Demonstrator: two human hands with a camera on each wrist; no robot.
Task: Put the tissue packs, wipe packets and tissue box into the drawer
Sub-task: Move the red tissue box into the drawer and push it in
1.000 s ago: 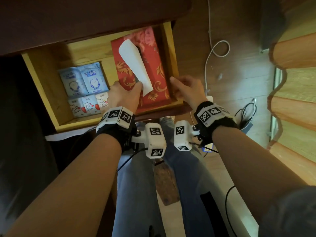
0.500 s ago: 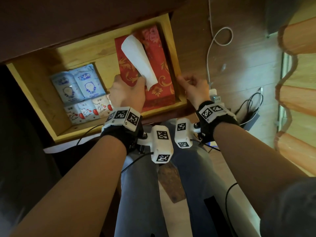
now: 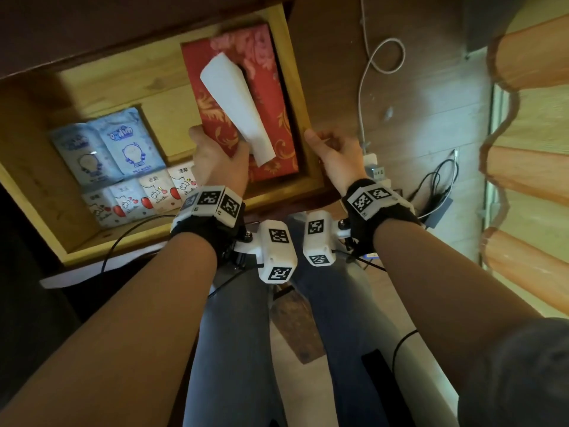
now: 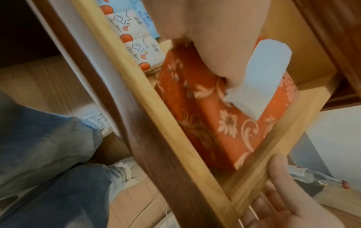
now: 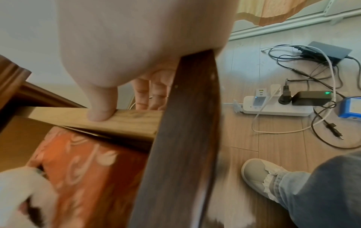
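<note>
1. "WET WIPES" stands in blue capitals on the blue wipe packet (image 4: pixel 145 17) in the left wrist view.
2. "Biu Biu" in script runs along each white tissue pack (image 4: pixel 144 52); two Chinese characters beside it are too blurred to read.
3. The blue wipe packets (image 3: pixel 129 143) in the head view carry a rounded blue logo, not legible.
4. The wrist bands (image 3: pixel 215 201) bear black-and-white square marker codes.

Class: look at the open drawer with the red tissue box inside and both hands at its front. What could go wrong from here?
1. The white tissue stands above the red tissue box; if the drawer closes, it may snag or crumple.
2. The right hand has its thumb on the drawer's side rail, so it could get pinched.
3. The left hand is inside the drawer.
</note>
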